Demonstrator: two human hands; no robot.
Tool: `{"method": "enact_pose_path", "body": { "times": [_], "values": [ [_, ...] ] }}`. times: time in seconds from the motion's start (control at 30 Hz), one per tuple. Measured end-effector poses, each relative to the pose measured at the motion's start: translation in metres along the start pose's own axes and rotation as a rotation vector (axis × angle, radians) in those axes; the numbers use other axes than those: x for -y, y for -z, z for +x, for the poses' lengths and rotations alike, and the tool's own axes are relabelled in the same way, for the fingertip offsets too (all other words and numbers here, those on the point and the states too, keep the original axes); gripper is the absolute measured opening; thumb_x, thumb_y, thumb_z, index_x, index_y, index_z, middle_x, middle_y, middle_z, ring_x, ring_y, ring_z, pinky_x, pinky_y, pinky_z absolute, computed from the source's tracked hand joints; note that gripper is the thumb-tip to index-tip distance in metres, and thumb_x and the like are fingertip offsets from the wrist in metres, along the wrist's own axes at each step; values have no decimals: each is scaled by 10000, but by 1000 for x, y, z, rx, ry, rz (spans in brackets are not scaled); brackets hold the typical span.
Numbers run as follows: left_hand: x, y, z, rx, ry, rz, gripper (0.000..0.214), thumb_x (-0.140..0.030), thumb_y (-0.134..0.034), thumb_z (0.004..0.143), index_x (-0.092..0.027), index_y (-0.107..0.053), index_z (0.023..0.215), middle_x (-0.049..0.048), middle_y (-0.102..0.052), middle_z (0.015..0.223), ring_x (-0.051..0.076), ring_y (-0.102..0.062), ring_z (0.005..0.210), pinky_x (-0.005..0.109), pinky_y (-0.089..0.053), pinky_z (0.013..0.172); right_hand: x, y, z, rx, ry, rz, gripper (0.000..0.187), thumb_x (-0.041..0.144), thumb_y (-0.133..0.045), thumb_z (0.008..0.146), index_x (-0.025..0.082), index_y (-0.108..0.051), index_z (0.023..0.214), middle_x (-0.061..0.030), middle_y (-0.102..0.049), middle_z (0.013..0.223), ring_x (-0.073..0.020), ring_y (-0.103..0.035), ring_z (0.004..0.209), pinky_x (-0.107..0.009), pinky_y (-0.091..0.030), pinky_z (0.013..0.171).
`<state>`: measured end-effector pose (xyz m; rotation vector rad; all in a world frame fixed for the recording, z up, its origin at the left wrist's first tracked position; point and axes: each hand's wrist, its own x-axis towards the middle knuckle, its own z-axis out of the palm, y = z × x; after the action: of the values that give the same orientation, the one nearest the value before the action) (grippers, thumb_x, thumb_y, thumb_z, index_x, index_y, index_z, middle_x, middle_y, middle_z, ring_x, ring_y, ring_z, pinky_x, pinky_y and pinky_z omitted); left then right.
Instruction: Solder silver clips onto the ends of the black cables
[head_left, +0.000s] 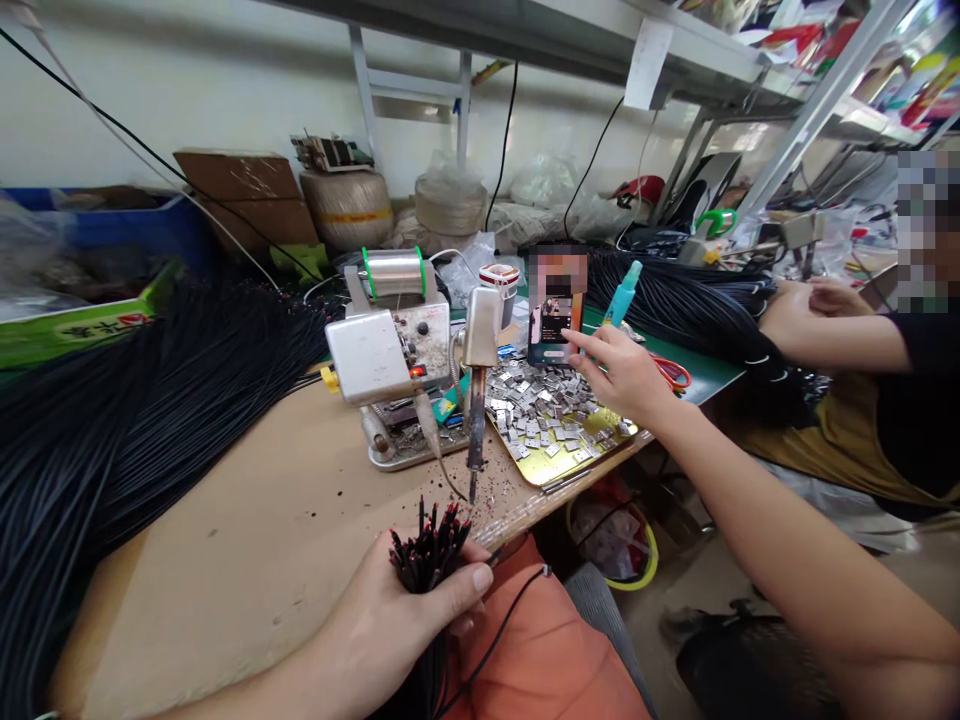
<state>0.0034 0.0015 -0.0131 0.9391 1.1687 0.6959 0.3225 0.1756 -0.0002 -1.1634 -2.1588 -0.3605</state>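
My left hand (416,605) is wrapped round a bundle of black cables (429,550), whose cut ends with red wire tips point up. One thin cable hangs loose from it across the orange cloth over my lap. Farther right, my right hand (626,375) reaches out with its index finger at the lit screen of a phone (555,335). That phone stands upright behind a gold tray (544,472) of small metal plates (536,415). Between my hands, a soldering iron (476,425) points down from the soldering machine (367,355), which carries a solder spool (394,272).
A large heap of black cables (150,400) covers the table's left side. More cables (667,285) lie at the right, near another person's arm (832,335). A teal bottle (622,295) stands beside the phone. A yellow-rimmed bin (649,570) sits below the table edge.
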Motion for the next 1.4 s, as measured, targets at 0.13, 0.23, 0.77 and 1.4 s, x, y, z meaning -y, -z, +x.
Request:
{"method": "enact_pose_path", "body": {
  "times": [0.13, 0.23, 0.77, 1.4],
  "values": [
    [0, 0, -1, 12, 2, 1, 369, -439, -841, 692, -164, -648, 845, -27, -612, 592, 129, -561, 550, 279, -483, 571, -1, 2, 12, -19, -17, -29, 423, 353, -491, 1010, 164, -628, 1363, -95, -577, 915, -255, -581, 864, -398, -500, 800],
    [0, 1, -1, 10, -1, -3, 372, -433, -845, 690, -161, -642, 844, -27, -613, 598, 127, -564, 550, 277, -482, 569, -3, 2, 20, -26, -26, -44, 437, 358, -484, 1010, 156, -622, 1374, -94, -565, 910, -252, -570, 849, -393, -498, 785],
    [1, 1, -2, 3, -19, 22, 364, -432, -834, 708, -158, -649, 860, -16, -636, 637, 136, -578, 565, 285, -494, 583, 1, 2, 19, -27, -44, -18, 406, 322, -517, 994, 174, -637, 1352, -83, -568, 908, -238, -578, 834, -392, -509, 789],
    [-15, 1, -6, -21, -6, 41, 391, -397, -811, 721, -137, -697, 989, -5, -670, 652, 137, -610, 564, 271, -517, 576, 96, 27, -46, 380, -367, 274, 87, 211, -674, 876, 234, -750, 910, -29, -710, 904, -202, -651, 851, -325, -489, 750]
  ]
}}
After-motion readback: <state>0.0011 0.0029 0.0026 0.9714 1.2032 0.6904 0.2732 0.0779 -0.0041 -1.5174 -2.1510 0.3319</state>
